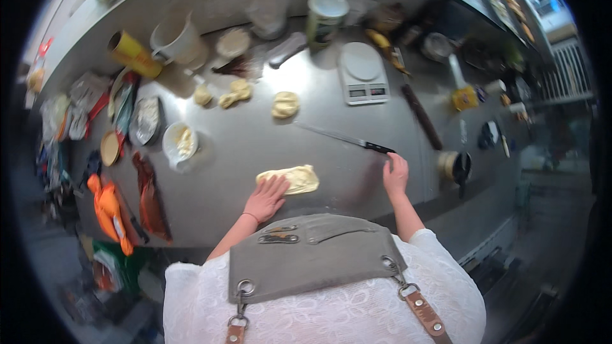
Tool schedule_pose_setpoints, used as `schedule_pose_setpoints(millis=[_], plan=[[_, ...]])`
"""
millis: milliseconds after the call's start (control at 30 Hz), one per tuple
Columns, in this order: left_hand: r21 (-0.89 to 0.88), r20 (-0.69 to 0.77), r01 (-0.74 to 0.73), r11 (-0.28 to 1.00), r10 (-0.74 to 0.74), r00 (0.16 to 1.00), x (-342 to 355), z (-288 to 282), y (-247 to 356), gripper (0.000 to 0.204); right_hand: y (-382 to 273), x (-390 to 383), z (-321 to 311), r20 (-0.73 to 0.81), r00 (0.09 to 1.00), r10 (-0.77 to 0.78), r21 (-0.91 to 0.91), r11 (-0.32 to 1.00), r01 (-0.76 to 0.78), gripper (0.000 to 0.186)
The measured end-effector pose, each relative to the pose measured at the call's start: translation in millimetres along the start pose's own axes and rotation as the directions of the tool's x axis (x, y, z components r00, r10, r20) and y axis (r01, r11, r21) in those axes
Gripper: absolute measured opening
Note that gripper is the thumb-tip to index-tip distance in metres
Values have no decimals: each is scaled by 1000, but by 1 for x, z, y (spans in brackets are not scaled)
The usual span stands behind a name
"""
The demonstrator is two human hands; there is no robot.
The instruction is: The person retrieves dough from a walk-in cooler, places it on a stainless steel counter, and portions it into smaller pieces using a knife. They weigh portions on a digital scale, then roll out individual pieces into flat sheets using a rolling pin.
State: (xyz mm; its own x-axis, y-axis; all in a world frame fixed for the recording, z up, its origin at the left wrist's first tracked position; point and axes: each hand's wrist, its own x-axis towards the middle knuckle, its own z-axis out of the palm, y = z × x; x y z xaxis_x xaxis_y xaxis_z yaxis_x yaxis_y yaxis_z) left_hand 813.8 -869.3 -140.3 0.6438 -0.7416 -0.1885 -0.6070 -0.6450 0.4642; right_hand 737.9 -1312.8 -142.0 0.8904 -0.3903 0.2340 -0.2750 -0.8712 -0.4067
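Observation:
A flattened, elongated piece of pale dough [294, 179] lies on the metal worktop in front of me. My left hand [268, 199] rests on its left end, fingers stretched out and lying flat. To the right, a long knife [344, 136] lies slantwise, its blade pointing left and its black handle toward my right hand [396, 174]. The fingertips of that hand are at the handle's end, loosely extended and not wrapped round it. Beyond the dough sits a rounded dough lump [285, 105], with smaller dough pieces [236, 92] farther left.
A white kitchen scale [363, 75] stands at the back, beside a lidded tub [326, 19]. On the left are a white bowl [185, 143] with pale chunks, a foil-like tray [147, 121] and an orange bag [109, 210]. A dark bar [421, 116] and a metal cup [449, 164] lie right.

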Motion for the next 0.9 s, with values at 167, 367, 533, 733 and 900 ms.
schedule_pose_setpoints(millis=[167, 367, 533, 733, 900], plan=[[-182, 6, 24, 983, -23, 1000, 9, 21, 23, 50, 116, -44, -45, -111, 994, -16, -129, 992, 2, 40], [-71, -195, 291, 954, -300, 934, 3, 19, 76, 49, 214, 0, -57, -14, 995, 102, -355, 930, -100, 47], [152, -201, 229, 961, -197, 959, 70, 54, 110, 63, 277, 77, -64, -60, 950, 306, -210, 927, -312, 59], [251, 95, 271, 929, -302, 949, 102, 75, 113, 64, 304, 97, -43, 70, 917, 394, -421, 845, -331, 51], [251, -28, 273, 929, -275, 961, 98, 60, 122, 71, 284, 64, -58, -54, 980, 192, -215, 956, -199, 42]])
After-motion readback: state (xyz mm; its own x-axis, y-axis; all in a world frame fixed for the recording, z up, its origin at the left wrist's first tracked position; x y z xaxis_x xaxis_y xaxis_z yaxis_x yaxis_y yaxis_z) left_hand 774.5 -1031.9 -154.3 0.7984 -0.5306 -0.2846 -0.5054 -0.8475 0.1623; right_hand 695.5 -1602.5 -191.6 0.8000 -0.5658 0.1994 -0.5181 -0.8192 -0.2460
